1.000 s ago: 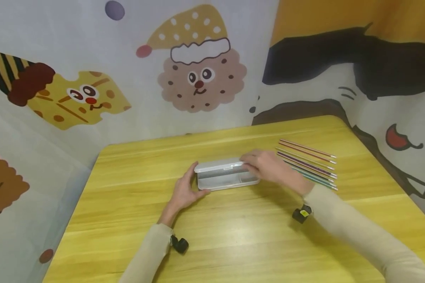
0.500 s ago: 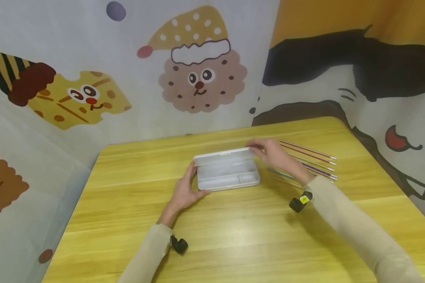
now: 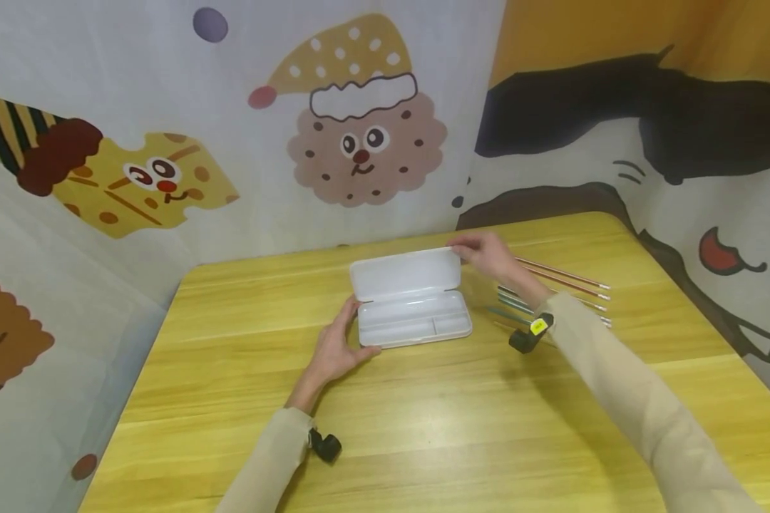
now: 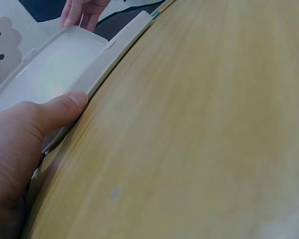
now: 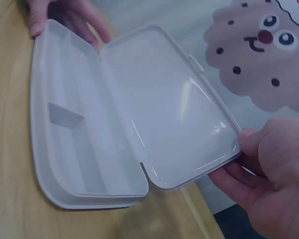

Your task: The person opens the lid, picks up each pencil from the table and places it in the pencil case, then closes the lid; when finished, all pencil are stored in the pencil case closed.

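A white plastic pencil case [image 3: 414, 320] lies on the table with its lid [image 3: 406, 274] swung up and back. Dividers split its bare inside into compartments, seen best in the right wrist view. My left hand [image 3: 335, 345] grips the case's left end, thumb at the front edge and fingers behind, as the left wrist view shows with the thumb [image 4: 65, 110]. My right hand [image 3: 488, 255] pinches the lid's far right corner between thumb and fingers [image 5: 239, 186].
Several pencils [image 3: 565, 274] with white-tipped ends lie to the right of the case, partly hidden under my right forearm. The yellow wood-grain table [image 3: 411, 427] meets a cartoon-printed wall covering [image 3: 366, 157] at its back edge.
My right hand has swung the lid from nearly closed to wide open, moving up and away. My left hand has stayed at the case's left end.
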`<state>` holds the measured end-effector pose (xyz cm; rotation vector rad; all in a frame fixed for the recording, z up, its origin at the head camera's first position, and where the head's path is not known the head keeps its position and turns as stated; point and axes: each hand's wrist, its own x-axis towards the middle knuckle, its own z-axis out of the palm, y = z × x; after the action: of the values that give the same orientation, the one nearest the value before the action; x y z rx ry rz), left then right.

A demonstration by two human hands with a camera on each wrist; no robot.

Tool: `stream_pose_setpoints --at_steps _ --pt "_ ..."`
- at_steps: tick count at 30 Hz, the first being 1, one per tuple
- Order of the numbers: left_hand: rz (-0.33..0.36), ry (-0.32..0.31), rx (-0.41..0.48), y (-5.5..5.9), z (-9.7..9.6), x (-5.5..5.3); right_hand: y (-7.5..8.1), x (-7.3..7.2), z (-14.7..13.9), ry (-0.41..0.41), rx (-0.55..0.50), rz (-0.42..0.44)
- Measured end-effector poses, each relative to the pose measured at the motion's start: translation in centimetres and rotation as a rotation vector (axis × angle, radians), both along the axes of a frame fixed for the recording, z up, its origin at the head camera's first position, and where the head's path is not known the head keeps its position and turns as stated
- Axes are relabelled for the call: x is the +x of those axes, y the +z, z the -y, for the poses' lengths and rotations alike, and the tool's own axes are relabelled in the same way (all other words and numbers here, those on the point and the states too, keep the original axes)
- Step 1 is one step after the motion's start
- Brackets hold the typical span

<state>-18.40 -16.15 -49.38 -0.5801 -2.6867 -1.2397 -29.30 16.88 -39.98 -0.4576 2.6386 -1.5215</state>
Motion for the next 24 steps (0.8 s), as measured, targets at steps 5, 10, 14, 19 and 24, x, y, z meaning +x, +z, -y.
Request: stream_pose_setpoints --at_steps 5,10,14,19,24 --pt "-0.003 0.011 -0.025 0.0 0.2 0.1 -0.4 -1.3 -0.1 -0.005 -0.095 0.107" --pt "0.016 0.020 -0.050 0.1 0.2 0.2 -0.9 -2.3 -0.4 -0.012 -0.146 0.207" --pt "0.035 0.022 -0.053 0.3 0.2 0.2 -1.3 -2.9 -0.5 -0.017 -0.172 0.266" --pt "0.049 0.023 -0.068 0.5 0.1 0.2 -1.9 -3.3 -0.7 -0.011 -0.218 0.323" --pt "0.069 0.006 -0.061 0.5 0.1 0.0 -2.3 -3.5 -1.0 0.018 -0.275 0.378"
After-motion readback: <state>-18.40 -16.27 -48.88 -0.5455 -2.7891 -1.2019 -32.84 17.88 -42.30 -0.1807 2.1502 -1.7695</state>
